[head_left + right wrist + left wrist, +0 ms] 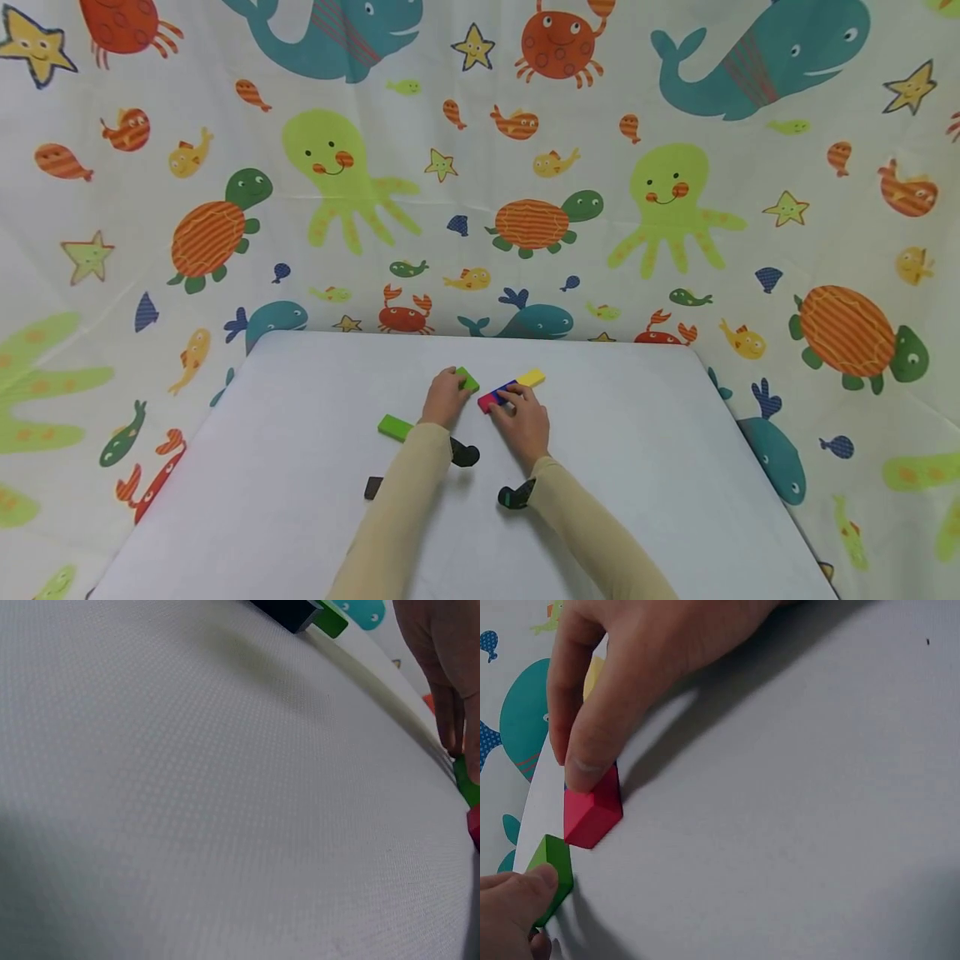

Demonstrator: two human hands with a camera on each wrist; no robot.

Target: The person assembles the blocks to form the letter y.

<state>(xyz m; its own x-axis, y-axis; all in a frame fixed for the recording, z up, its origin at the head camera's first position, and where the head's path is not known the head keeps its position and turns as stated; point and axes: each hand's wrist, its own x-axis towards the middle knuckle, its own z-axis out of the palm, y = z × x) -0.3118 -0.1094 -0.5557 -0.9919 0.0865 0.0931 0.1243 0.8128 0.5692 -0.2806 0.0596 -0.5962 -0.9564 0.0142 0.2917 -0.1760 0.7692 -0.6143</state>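
Just below the frame's centre, the left hand (444, 400)'s fingers pinch a green block (468, 380) just beside the red block (485, 404); the right hand (525, 423)'s pinch where red meets the blue block (512, 386), perhaps steadying both.

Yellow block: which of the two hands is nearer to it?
Right. The right hand is just short of the yellow block, at the adjoining blue block; the left hand is farther off to the left, holding a green block.
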